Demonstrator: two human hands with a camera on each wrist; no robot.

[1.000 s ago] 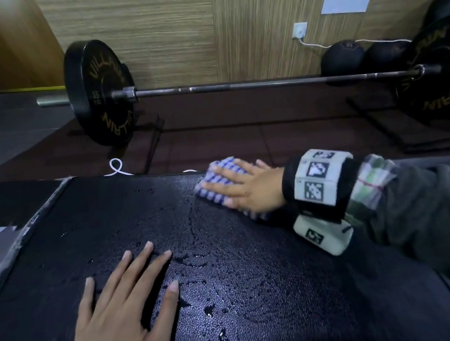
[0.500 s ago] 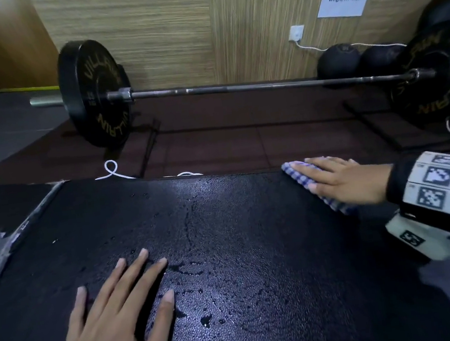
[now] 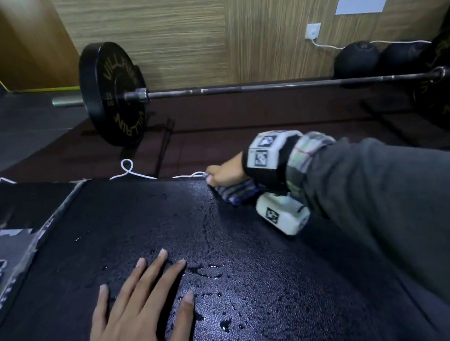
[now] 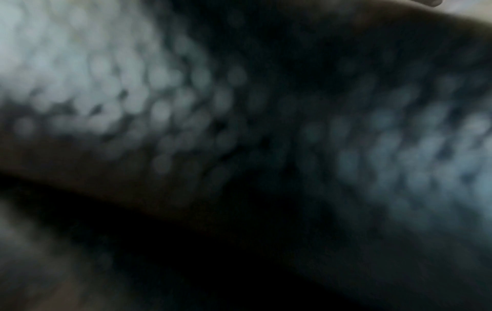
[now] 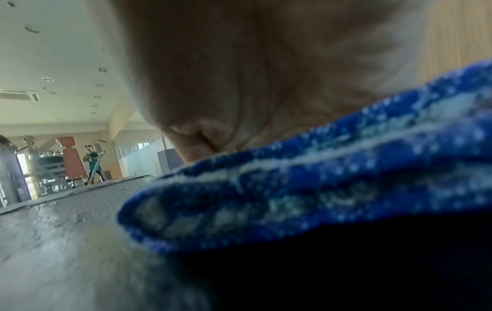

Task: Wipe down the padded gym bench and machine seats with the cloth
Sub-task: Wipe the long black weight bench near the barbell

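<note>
Cloth swept back to the far edge

Head view: our right hand (image 3: 225,173) had returned from 3 o'clock, pressing the cloth (image 3: 234,193) on the tabletop (image 3: 257,278) rim at 12 o'clock; droplets remained near our left hand (image 3: 139,315), flat and spread. Left wrist: blur only. Right wrist: our palm lay on the cloth (image 5: 319,185); we couldn't tell the finger curl.

Blue checked cloth (image 3: 236,192) bunched at wet black padded bench (image 3: 257,278) far edge
</note>
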